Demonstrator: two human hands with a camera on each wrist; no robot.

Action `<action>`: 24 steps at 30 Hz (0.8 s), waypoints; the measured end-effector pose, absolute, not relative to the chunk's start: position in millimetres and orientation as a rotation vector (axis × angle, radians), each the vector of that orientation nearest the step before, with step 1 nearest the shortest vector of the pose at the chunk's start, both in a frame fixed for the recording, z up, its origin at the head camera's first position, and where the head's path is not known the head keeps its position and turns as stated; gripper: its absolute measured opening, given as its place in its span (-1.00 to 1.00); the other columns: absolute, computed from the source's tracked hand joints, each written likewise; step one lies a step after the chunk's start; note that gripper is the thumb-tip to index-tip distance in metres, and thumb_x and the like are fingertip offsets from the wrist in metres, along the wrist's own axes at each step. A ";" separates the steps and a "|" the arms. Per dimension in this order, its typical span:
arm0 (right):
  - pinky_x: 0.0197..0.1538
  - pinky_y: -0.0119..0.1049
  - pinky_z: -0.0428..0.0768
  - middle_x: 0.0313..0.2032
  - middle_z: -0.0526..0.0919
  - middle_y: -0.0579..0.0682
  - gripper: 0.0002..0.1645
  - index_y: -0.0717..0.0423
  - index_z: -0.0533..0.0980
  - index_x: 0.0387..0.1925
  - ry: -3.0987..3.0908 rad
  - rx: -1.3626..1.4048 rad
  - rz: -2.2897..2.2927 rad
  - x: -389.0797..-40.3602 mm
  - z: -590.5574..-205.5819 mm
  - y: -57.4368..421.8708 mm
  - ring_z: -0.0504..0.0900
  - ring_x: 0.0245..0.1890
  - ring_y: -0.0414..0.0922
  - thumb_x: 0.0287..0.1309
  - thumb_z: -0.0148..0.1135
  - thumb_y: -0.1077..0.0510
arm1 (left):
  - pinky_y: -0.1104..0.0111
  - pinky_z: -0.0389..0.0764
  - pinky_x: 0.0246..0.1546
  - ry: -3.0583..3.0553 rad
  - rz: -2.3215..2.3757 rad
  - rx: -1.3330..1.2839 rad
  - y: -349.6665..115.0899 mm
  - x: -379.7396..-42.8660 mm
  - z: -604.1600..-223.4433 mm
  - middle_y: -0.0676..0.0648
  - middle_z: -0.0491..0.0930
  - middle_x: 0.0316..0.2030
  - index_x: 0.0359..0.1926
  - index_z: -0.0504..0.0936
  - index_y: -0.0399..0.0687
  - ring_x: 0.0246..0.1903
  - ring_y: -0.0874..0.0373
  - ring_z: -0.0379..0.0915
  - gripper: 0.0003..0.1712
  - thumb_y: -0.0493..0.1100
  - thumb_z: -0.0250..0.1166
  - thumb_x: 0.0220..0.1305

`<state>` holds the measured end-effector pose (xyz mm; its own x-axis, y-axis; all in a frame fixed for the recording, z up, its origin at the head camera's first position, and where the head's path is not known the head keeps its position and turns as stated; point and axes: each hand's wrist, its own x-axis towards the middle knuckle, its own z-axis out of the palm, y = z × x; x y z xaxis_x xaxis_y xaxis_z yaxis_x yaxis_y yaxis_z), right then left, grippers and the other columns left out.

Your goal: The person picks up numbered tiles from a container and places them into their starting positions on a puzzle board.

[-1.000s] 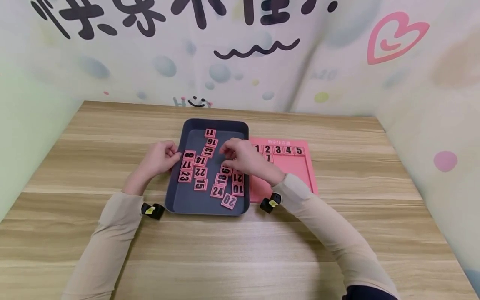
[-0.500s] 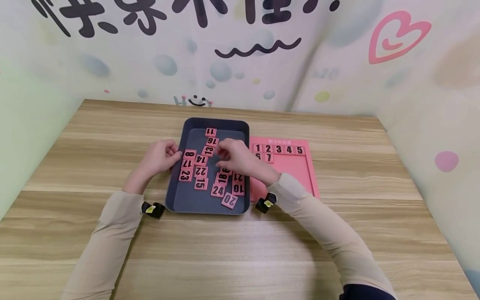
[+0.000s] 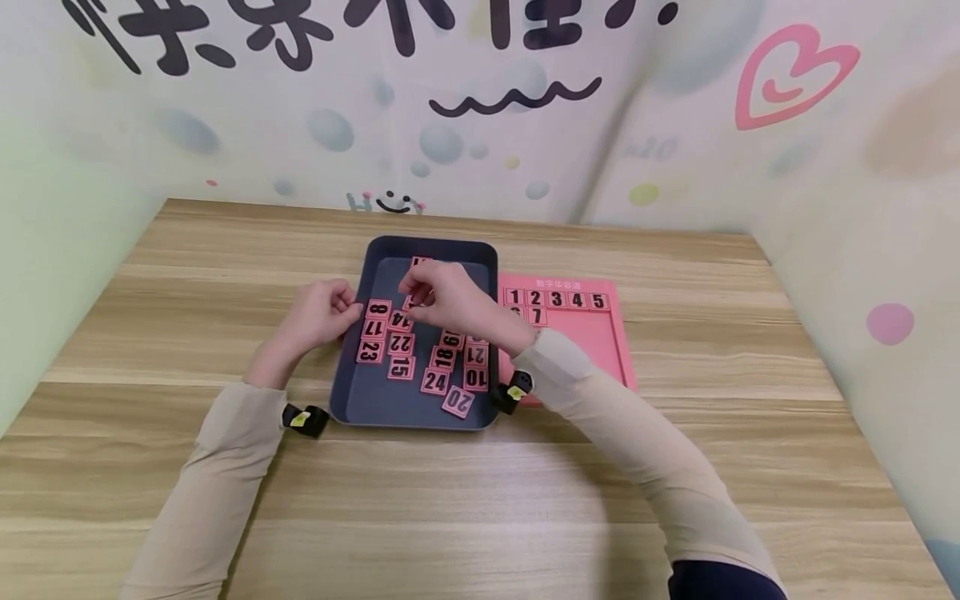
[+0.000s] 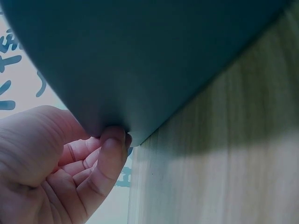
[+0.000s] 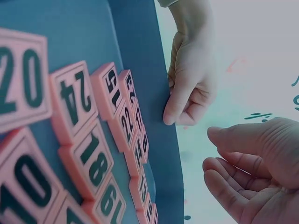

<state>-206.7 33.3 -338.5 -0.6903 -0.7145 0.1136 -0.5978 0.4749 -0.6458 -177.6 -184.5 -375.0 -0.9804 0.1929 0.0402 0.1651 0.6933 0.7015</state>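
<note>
A dark blue-grey tray [image 3: 412, 411] lies on the table, holding several pink number tiles [image 3: 401, 343] in loose columns. My left hand [image 3: 318, 312] grips the tray's left rim; the left wrist view shows thumb and fingertips pinching the edge of the tray [image 4: 126, 65]. Over the upper middle of the tray hovers my right hand [image 3: 457, 300], covering tiles near 13 and 16. In the right wrist view my right hand [image 5: 257, 163] has thumb and fingers apart with nothing between them. Tiles 20, 24 and 18 [image 5: 93, 161] show close in that view.
A pink number board [image 3: 585, 346] sits against the tray's right side, partly under the right forearm. Its top row has tiles 1 to 5 [image 3: 557, 300], with 6 and 7 below. A printed wall [image 3: 480, 167] stands behind the wooden table [image 3: 450, 517].
My right hand has moved left and up across the tray, from near tile 19 to over tiles 13 and 16. My left hand stays at the rim.
</note>
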 end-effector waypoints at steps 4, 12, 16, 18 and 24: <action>-0.16 -0.44 0.55 -0.22 0.57 0.16 -0.71 0.31 0.54 -0.15 2.522 -1.104 -1.023 -209.5 -340.1 24.2 0.55 -0.27 -0.12 0.05 0.32 0.29 | 0.45 0.42 -0.68 2.849 1.178 0.301 -184.7 -178.1 -375.4 -0.20 0.52 -0.55 -0.44 0.47 -0.37 -0.66 0.24 0.35 -0.89 -0.37 0.17 0.20; -0.24 -0.49 0.52 -0.24 0.60 0.14 -0.70 0.30 0.55 -0.15 2.452 -1.000 -1.096 -219.6 -345.7 6.6 0.55 -0.30 -0.15 0.04 0.34 0.28 | 0.45 0.42 -0.64 2.863 1.176 0.322 -186.6 -178.8 -376.9 -0.20 0.52 -0.54 -0.43 0.48 -0.37 -0.61 0.17 0.38 -0.90 -0.38 0.17 0.19; -0.27 -0.49 0.50 -0.27 0.60 0.09 -0.70 0.28 0.55 -0.13 2.439 -0.935 -1.106 -225.2 -352.3 -0.2 0.54 -0.32 -0.16 0.06 0.33 0.27 | 0.44 0.42 -0.61 2.876 1.164 0.337 -186.8 -179.4 -377.3 -0.19 0.52 -0.55 -0.45 0.48 -0.36 -0.60 0.13 0.39 -0.90 -0.38 0.17 0.18; -0.27 -0.49 0.49 -0.26 0.60 0.09 -0.70 0.27 0.55 -0.13 2.445 -0.911 -1.092 -228.3 -355.5 -3.3 0.53 -0.31 -0.16 0.06 0.33 0.26 | 0.43 0.42 -0.60 2.880 1.157 0.342 -186.7 -179.8 -377.3 -0.19 0.52 -0.55 -0.46 0.48 -0.35 -0.60 0.12 0.39 -0.89 -0.38 0.17 0.18; -0.17 -0.47 0.50 -0.19 0.61 0.07 -0.69 0.22 0.56 -0.12 2.481 -0.846 -1.007 -237.9 -365.8 -14.5 0.54 -0.23 -0.16 0.06 0.34 0.23 | 0.41 0.42 -0.59 2.901 1.139 0.350 -187.4 -180.0 -378.1 -0.19 0.52 -0.56 -0.46 0.48 -0.35 -0.60 0.13 0.39 -0.90 -0.38 0.16 0.16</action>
<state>-237.9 -14.5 -365.8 -0.7682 -0.6352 -0.0797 -0.4000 0.5734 -0.7149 -180.0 -187.4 -378.1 -0.9751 0.2081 0.0763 0.2044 0.7113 0.6725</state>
